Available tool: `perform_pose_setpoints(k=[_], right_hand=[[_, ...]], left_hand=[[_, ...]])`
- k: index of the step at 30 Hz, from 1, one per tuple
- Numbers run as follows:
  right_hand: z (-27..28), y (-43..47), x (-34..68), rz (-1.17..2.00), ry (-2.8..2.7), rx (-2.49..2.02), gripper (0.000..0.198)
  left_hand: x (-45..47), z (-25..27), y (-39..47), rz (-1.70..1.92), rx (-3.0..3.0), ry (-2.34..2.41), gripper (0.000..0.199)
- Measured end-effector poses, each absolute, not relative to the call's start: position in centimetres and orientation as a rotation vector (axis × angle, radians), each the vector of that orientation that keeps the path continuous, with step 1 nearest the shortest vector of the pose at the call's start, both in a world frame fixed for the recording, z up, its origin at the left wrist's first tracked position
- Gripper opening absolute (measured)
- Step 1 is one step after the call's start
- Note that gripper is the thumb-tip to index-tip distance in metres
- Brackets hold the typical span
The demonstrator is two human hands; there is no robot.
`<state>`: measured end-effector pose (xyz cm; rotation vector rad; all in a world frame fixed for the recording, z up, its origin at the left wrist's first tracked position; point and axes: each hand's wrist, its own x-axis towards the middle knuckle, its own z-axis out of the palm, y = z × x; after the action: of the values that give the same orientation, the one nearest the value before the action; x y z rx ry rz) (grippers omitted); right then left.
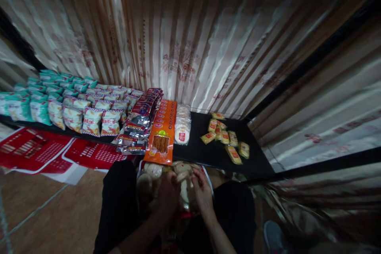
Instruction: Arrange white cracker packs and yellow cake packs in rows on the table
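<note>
Taking the space between the two bare hands as the clock's centre, the small, pale, film-wrapped packet (182, 176) lies right there, at the fingertips, above a white-rimmed container (209, 178) full of pale, rounded, clear-wrapped pieces (145, 184). The left hand (166, 192) has its fingers curled in toward the packet; the right hand (203, 192) bends thumb and fingers to its other side. Both seem to touch it, but blur and shade hide whether either truly pinches it. To handle it well, I would take the film by its edges with light fingertips, since the contents may crush, and keep the wrists low over the container so anything slipping drops back inside. Lifting calls for care at twelve o'clock, where the flat orange plastic bag (160, 127) overhangs the front of the long black shelf (198, 149) and could be nudged. The column of white, round, clear-wrapped cakes (182, 125) stands beyond, also near twelve; the loose small yellow packets (225, 137) lie toward two, leaving bare black surface between.
</note>
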<state>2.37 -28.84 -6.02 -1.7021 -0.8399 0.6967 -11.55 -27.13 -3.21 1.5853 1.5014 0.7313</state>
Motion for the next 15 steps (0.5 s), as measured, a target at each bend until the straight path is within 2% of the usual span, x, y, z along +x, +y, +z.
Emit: perform_pose_setpoints(k=[6, 15], right_hand=[[-2.2, -28.9, 0.4, 1.45, -0.327, -1.307, 0.045], [-1.3, -29.0, 0.1, 1.268, -0.303, -1.317, 0.04]], left_hand=[[-12.2, -3.0, -27.5, 1.049, 2.058, 1.252, 0.017], [-12.7, -3.6, -28.5, 1.117, 2.104, 1.327, 0.024]])
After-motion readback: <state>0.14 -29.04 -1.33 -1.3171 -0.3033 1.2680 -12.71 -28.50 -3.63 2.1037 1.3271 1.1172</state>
